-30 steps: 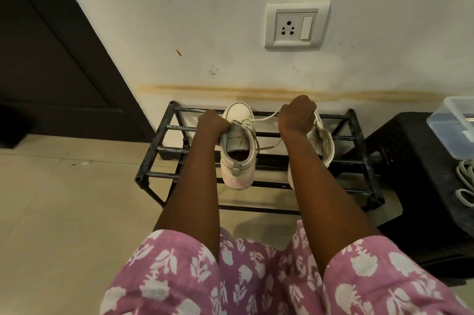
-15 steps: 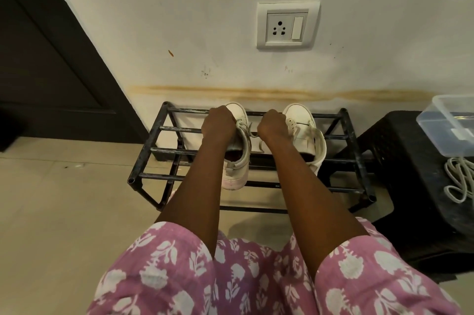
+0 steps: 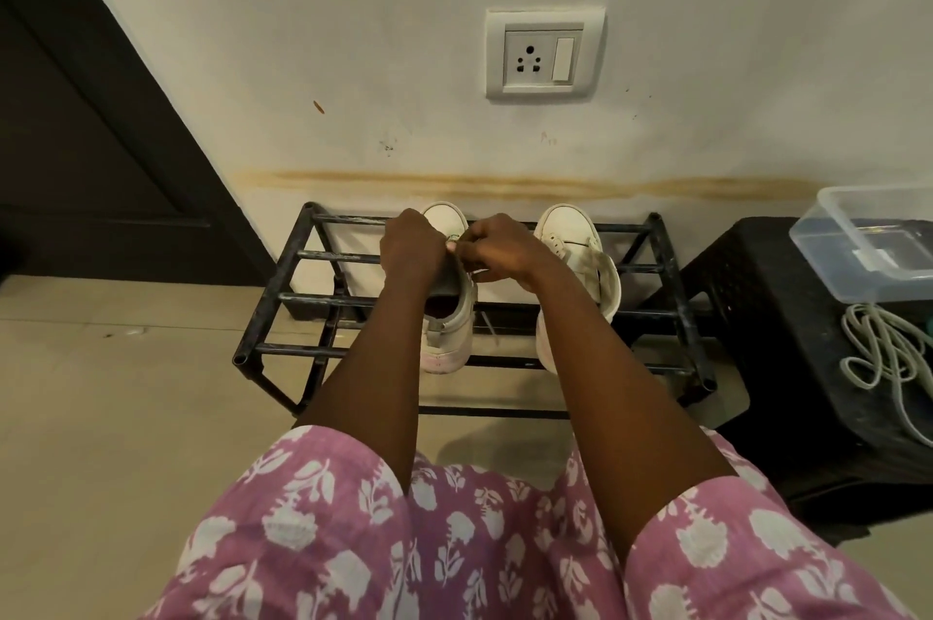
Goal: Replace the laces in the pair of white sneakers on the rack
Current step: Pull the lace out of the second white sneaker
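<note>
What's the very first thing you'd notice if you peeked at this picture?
Two hands meet in the middle: the left hand grips a white sneaker on the black rack, while the right hand pinches at its lace. A second sneaker sits just to the right on the same rack, and a white wall socket is on the wall above.

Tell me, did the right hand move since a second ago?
Yes. The right hand slid left along the rack, off the right sneaker, to the left sneaker.
</note>
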